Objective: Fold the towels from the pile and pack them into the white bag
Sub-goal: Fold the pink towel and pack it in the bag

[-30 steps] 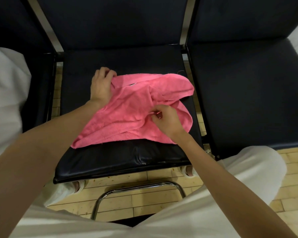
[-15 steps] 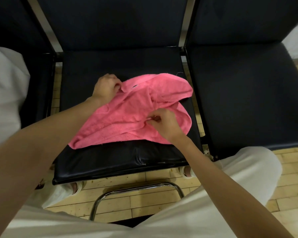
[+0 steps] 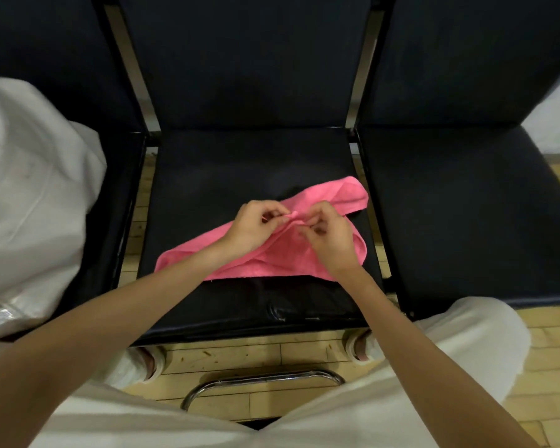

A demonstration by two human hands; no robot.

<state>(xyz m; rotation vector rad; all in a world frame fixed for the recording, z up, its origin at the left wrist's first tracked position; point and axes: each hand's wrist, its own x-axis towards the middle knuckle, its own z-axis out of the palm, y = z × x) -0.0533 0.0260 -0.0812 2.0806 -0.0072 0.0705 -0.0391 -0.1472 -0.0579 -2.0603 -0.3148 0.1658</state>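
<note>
A pink towel (image 3: 332, 202) lies crumpled on the middle black chair seat (image 3: 227, 176), toward its front right. My left hand (image 3: 251, 226) and my right hand (image 3: 328, 236) meet above the towel's middle, and both pinch a raised edge of the cloth between thumb and fingers. The white bag (image 3: 29, 202) sits on the seat to the left, its opening at the far left edge of view. No towel pile is in view.
A second black chair seat (image 3: 466, 205) stands to the right. Black backrests rise behind the seats. My legs in white trousers (image 3: 434, 367) flank the chair's chrome front bar (image 3: 262, 379) over a wooden floor.
My left hand moved right from the towel's far left part to meet my right hand. Both lifted an edge, and the towel bunched narrower toward the seat's right side.
</note>
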